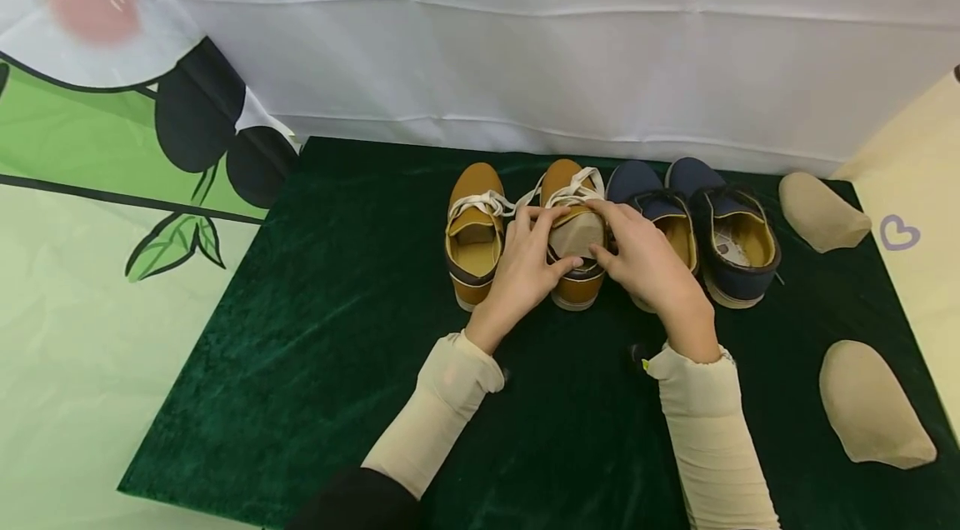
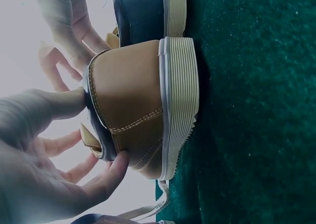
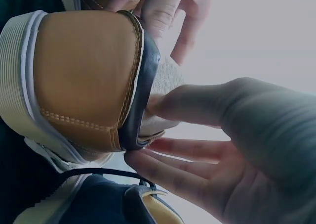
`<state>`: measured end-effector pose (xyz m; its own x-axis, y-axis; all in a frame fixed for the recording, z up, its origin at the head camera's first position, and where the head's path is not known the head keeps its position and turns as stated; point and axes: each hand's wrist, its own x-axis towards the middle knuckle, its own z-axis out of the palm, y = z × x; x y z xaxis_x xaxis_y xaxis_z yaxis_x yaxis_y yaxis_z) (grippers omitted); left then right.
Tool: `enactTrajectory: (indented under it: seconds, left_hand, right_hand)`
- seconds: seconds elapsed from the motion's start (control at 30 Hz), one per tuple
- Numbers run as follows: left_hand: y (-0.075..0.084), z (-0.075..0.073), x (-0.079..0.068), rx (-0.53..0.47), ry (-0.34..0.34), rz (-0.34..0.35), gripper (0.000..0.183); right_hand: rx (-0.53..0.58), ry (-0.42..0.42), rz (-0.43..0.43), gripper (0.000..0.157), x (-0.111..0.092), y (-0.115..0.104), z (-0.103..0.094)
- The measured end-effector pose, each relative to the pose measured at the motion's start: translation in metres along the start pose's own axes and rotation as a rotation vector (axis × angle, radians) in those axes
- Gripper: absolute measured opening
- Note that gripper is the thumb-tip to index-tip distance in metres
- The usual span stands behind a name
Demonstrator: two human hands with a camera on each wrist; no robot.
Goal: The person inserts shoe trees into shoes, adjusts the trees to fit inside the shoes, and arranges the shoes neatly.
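Near right, one beige insert (image 1: 873,405) lies loose on the green mat (image 1: 300,363). The left hand (image 1: 525,263) grips the collar of a tan shoe (image 1: 576,292); inside sits a second insert (image 1: 574,238), its forward end hidden. The right hand (image 1: 647,259) touches there; I cannot tell whether its fingers grasp. I count four shoes: this, another tan shoe (image 1: 472,288), two navy shoes (image 1: 741,282), one partly covered by that hand. Far right, a third insert (image 1: 822,212).
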<state>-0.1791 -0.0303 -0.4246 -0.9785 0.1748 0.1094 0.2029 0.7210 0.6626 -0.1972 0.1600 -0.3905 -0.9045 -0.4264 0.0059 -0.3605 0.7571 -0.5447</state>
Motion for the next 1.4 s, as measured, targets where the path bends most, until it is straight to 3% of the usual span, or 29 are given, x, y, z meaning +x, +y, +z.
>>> enactTrajectory:
  seconds: [0.27,0.6,0.97,1.17,1.4]
  left_hand:
    - [-0.005,0.002,-0.005,-0.009,-0.002,-0.001,0.070]
    - [0.001,-0.010,0.001,0.029,-0.025,0.003,0.069]
    - [0.001,-0.004,0.001,0.031,-0.030,0.021,0.068]
    - [0.000,-0.004,0.001,0.032,-0.039,0.014,0.066]
    - [-0.001,-0.004,0.000,0.024,-0.046,0.026,0.062]
  right_hand:
    - [-0.050,0.052,0.000,0.068,-0.004,0.000,0.015]
    - [-0.053,0.098,0.007,0.067,0.002,-0.006,0.009]
    - [-0.009,0.112,0.079,0.059,0.006,0.000,0.014]
    - [0.024,0.175,0.112,0.056,0.012,0.001,0.022]
    - [-0.029,0.272,0.121,0.052,0.017,0.001,0.037]
